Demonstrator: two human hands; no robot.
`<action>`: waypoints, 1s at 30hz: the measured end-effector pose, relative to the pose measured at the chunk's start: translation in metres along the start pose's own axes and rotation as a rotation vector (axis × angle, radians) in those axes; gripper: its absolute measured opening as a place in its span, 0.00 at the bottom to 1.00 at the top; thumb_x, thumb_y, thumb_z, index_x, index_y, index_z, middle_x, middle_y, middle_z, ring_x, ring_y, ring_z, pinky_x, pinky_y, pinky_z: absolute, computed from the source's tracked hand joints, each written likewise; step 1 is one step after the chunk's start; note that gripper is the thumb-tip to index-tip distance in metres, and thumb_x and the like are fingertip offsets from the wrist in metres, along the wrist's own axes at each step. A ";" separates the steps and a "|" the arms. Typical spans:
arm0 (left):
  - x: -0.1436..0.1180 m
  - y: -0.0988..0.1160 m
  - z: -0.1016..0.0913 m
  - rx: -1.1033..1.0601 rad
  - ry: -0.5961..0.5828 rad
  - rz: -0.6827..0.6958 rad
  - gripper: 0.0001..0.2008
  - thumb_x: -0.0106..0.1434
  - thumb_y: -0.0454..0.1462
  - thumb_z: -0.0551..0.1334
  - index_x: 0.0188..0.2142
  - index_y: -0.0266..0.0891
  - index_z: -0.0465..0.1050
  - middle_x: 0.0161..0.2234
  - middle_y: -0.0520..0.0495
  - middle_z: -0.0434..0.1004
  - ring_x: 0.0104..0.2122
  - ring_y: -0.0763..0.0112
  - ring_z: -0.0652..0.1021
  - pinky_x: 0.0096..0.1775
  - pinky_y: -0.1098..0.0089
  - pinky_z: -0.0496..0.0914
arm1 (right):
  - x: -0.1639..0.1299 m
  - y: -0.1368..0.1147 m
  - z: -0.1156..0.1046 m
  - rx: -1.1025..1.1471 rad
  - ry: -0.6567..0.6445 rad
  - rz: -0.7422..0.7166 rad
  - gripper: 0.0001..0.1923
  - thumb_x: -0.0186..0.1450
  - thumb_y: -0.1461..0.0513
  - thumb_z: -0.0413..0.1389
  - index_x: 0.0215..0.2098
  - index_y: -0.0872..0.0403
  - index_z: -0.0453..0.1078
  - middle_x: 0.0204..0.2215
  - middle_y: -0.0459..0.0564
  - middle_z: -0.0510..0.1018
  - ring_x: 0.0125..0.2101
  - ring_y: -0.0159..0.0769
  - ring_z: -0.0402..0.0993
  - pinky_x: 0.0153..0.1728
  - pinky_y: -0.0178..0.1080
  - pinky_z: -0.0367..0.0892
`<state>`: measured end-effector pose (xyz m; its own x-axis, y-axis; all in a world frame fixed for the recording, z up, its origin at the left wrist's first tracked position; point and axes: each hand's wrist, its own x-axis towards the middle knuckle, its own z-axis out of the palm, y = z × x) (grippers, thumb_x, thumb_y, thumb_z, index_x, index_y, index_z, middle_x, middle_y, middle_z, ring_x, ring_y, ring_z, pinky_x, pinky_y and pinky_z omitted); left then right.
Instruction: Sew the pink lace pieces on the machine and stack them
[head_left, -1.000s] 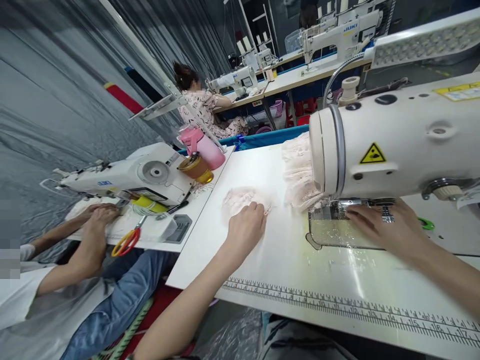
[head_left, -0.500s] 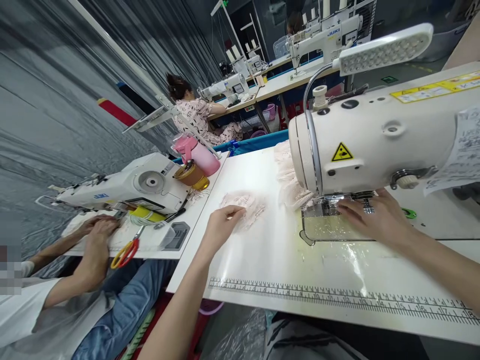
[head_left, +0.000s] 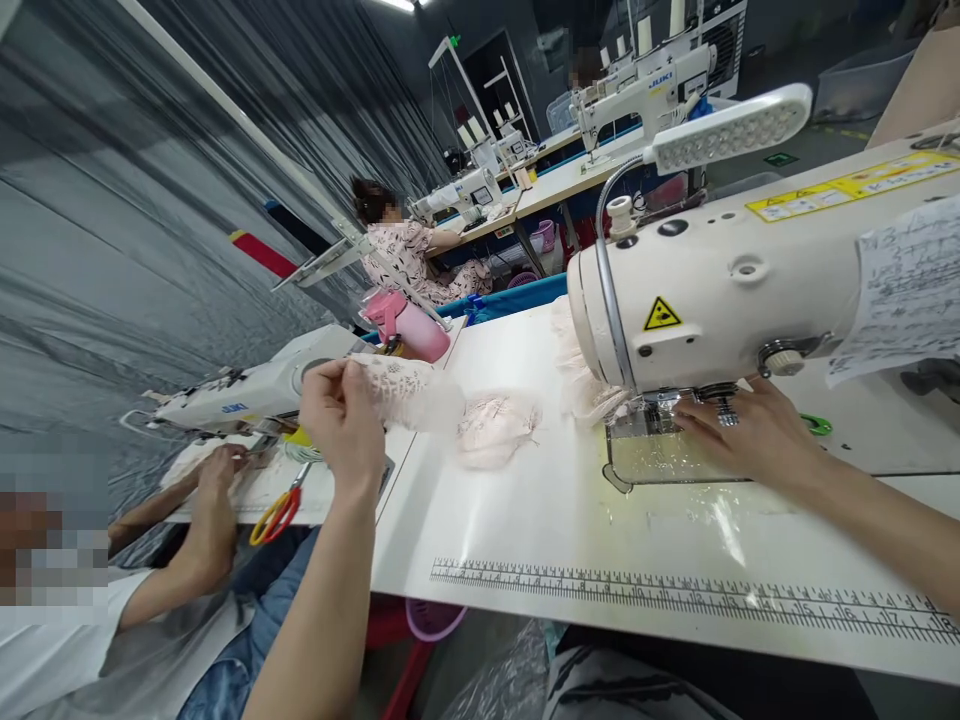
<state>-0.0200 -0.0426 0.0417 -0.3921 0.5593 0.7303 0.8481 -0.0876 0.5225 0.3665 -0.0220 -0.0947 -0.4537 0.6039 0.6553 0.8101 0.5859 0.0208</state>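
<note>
From the head camera we see our left hand (head_left: 341, 415) raised off the counter (head_left: 555, 520), its fingers pinched on one end of a pale lace piece (head_left: 409, 392) that stretches from the fingertips toward a small heap of lace pieces (head_left: 499, 428) lying on the white surface. A second ago that hand lay flat on the heap, and half a second ago it was just at the heap's near edge, so the piece has been lifted clear of the pile and now hangs in the air to the left of it (its far end seems to trail toward the pile, though we cannot tell whether it touches). Our right hand (head_left: 742, 440) has kept its place, fingers spread flat on the metal needle plate (head_left: 660, 455) under the head of the white sewing machine (head_left: 750, 285), holding nothing. More lace (head_left: 581, 385) is bunched behind the machine head. Along the near edge of the counter runs a printed ruler strip (head_left: 675, 598). To the left, a co-worker's hand (head_left: 217, 475) rests on fabric at a neighbouring machine (head_left: 240, 400), with yellow-handled scissors (head_left: 277, 512) lying just beside it and a pink bottle (head_left: 409, 325) behind. Further off another person sits at a further row of machines.
</note>
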 end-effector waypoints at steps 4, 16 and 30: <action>-0.022 0.037 -0.006 0.008 -0.419 0.073 0.12 0.63 0.46 0.58 0.38 0.41 0.72 0.26 0.55 0.69 0.20 0.78 0.65 0.23 0.73 0.61 | 0.002 0.001 -0.001 -0.065 0.022 -0.051 0.21 0.70 0.57 0.45 0.29 0.52 0.77 0.15 0.46 0.72 0.23 0.35 0.68 0.42 0.43 0.60; -0.095 0.103 0.072 -0.346 -1.306 0.207 0.13 0.65 0.44 0.57 0.36 0.41 0.77 0.28 0.49 0.78 0.24 0.72 0.74 0.24 0.74 0.65 | 0.006 0.004 0.001 -0.046 -0.192 0.061 0.12 0.64 0.63 0.50 0.26 0.53 0.73 0.20 0.45 0.72 0.28 0.35 0.66 0.43 0.41 0.57; -0.166 0.084 0.088 0.041 -0.871 1.060 0.23 0.69 0.39 0.52 0.58 0.27 0.62 0.57 0.35 0.67 0.57 0.56 0.69 0.54 0.59 0.70 | 0.005 -0.015 -0.006 -0.016 -0.057 -0.196 0.13 0.61 0.72 0.47 0.31 0.52 0.71 0.31 0.42 0.77 0.25 0.29 0.63 0.35 0.38 0.55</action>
<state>0.1479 -0.0703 -0.0743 0.7802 0.5734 0.2500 0.6142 -0.7781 -0.1320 0.3547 -0.0314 -0.0873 -0.6234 0.5091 0.5934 0.7097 0.6870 0.1561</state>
